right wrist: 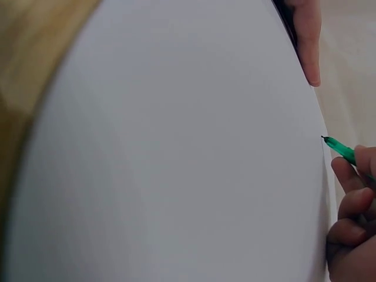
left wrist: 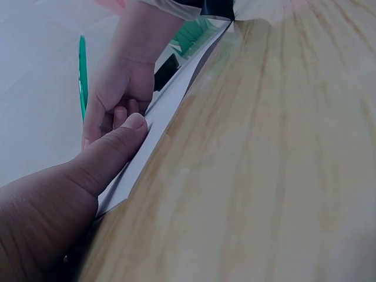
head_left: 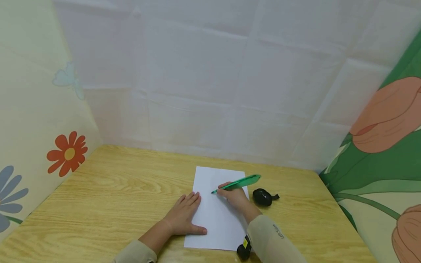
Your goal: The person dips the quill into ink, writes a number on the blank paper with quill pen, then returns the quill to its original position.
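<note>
A white sheet of paper (head_left: 218,223) lies on the wooden table. My right hand (head_left: 236,198) pinches a green feather-shaped pen (head_left: 248,180) over the paper's upper half. The pen slants up to the right; in the right wrist view its dark tip is at the sheet's surface, by a tiny dark mark. Spread across the paper's left edge, my left hand (head_left: 184,217) rests with straight fingers and the thumb on the lower part of the sheet. In the left wrist view, the left thumb (left wrist: 108,153) lies along the paper's edge, with the right hand (left wrist: 120,88) beyond it.
Right of the paper sits a glossy black rounded object (head_left: 263,197) with a short stem. A small black item (head_left: 243,252) with a yellow mark is beside the right sleeve, at the sheet's lower corner. A white sheet-covered wall (head_left: 197,91) stands behind the table (head_left: 131,182), with flower-patterned walls at both sides.
</note>
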Tool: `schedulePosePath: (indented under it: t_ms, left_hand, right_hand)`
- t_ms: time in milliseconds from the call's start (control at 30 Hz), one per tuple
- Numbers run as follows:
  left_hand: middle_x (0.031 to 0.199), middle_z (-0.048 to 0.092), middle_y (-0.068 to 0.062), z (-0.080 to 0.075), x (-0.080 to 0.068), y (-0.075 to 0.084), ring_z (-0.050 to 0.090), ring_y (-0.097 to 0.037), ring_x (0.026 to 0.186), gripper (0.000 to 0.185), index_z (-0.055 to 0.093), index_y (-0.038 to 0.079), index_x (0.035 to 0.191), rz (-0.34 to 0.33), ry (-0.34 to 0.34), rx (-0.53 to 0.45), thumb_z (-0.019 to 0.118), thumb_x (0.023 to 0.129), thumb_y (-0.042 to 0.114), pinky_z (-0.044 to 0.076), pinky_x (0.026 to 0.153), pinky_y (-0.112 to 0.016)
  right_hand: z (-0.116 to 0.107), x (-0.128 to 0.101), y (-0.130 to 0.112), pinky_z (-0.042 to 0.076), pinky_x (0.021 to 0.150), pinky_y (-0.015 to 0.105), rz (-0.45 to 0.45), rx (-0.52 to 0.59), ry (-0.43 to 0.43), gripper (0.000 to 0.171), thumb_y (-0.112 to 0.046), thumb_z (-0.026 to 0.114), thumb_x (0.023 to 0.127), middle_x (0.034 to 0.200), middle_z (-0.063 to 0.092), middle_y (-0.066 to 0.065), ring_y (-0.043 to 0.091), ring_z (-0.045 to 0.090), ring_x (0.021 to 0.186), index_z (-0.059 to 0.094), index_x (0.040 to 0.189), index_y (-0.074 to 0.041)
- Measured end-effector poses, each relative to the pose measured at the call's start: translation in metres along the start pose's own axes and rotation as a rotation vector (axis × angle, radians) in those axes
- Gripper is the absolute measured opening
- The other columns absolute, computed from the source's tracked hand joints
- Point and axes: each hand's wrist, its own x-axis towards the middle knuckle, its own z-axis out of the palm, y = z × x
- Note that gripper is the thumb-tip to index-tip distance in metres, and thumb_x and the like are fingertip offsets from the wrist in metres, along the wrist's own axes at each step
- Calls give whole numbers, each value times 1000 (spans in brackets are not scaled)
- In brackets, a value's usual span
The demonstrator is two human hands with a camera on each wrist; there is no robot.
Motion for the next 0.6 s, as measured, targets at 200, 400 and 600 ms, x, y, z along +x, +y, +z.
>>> schedulePosePath:
  t_ms: [200, 400, 600]
  left_hand:
    - [161, 25, -18, 0, 1, 0, 19, -35, 151, 115, 29, -3, 151, -2, -11, -3, 65, 74, 74, 15, 122, -56]
    - [162, 25, -17, 0, 1, -1, 18, -34, 152, 116, 29, -2, 152, -13, -17, -4, 64, 74, 75, 15, 122, -55]
    - [161, 25, -17, 1, 2, -1, 18, -34, 152, 115, 29, -3, 152, -12, -15, -6, 65, 74, 75, 15, 122, -55]
  right_hand:
    - [0, -1, 1, 52, 84, 33, -6, 16, -7, 21, -25, 74, 87, 100, 74, 5, 15, 63, 91, 74, 102, -9]
    - [1, -1, 3, 48, 70, 25, -8, 35, -19, 22, -24, 74, 87, 97, 73, 4, 12, 57, 79, 73, 102, -9]
    - [1, -4, 2, 46, 68, 23, 8, 43, -29, 21, -25, 73, 87, 96, 73, 3, 12, 55, 77, 73, 102, -9]
